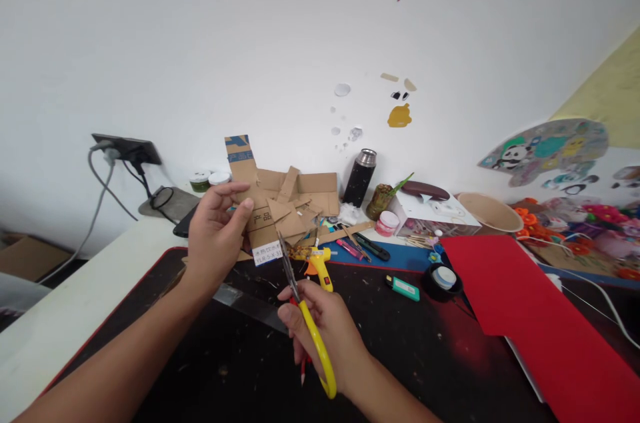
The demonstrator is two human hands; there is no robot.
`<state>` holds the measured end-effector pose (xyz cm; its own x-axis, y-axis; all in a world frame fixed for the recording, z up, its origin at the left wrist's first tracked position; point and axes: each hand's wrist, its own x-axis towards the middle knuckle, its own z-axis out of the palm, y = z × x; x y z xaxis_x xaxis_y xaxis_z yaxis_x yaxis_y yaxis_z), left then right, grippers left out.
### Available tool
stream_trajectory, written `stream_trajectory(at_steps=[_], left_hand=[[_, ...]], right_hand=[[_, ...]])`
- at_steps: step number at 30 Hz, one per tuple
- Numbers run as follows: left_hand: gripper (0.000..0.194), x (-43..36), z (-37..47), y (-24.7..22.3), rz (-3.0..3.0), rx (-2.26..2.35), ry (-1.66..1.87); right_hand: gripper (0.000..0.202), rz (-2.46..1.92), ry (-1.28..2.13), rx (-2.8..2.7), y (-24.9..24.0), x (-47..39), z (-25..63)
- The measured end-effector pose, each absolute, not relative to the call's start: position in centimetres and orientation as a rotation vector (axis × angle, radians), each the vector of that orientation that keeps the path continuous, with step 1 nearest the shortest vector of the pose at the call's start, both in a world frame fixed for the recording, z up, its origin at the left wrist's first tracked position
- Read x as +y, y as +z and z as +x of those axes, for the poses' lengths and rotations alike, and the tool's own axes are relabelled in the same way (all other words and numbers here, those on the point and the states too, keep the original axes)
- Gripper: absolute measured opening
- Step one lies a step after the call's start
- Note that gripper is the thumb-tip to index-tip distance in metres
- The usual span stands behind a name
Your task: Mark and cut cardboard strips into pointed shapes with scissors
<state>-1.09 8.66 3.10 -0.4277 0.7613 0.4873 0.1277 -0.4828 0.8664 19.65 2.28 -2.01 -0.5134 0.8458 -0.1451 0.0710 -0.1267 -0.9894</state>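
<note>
My left hand (220, 226) is closed on a piece of brown cardboard (241, 163) with blue print at its top and a white label at its lower edge, holding it up over the desk. In my right hand (325, 326) is a pair of scissors (315, 340) with yellow handles. The blades point up and away from me, their tips by the cardboard's lower right edge; whether they touch it I cannot tell. A red pencil (303, 373) shows below my right hand, partly hidden. Just beyond the scissors lies a yellow glue gun (323, 268).
Cardboard scraps (320, 190) are heaped against the wall. A black thermos (360, 178), a pink-lidded jar (387, 223) and a utility knife (373, 247) sit along the back. A teal lighter-shaped item (404, 288) and red sheets (530, 303) lie right. A power strip (127, 148) is left.
</note>
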Motion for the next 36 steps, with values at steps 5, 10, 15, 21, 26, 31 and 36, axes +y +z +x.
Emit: stream_trajectory(at_steps=[5,10,15,21,26,31,36], left_hand=[[0.023,8.6,-1.0,3.0,1.351,1.288,1.951],[0.024,8.6,-0.8,3.0,1.328,1.245,1.953],[0.028,8.4,-0.6,3.0,1.315,1.270,1.962],[0.029,8.4,-0.4,2.7,1.320,1.262,1.973],[0.030,8.4,-0.2,2.5,1.295,1.257,1.983],[0.031,8.3,-0.2,2.5,1.288,1.227,1.996],[0.031,8.3,-0.1,2.4,1.290,1.212,2.012]], right_hand=[[0.064,-1.043,1.706,-1.567,-2.0,2.3,19.7],[0.062,-1.054,1.695,-1.569,-2.0,2.3,19.6],[0.064,-1.056,1.690,-1.551,-2.1,2.2,19.5],[0.058,-1.051,1.669,-1.574,-1.3,2.1,19.6],[0.054,-1.029,1.592,-1.593,-1.2,2.3,19.6],[0.053,-1.019,1.467,-1.656,-1.3,2.5,19.8],[0.049,-1.033,1.468,-1.661,-1.1,2.5,19.9]])
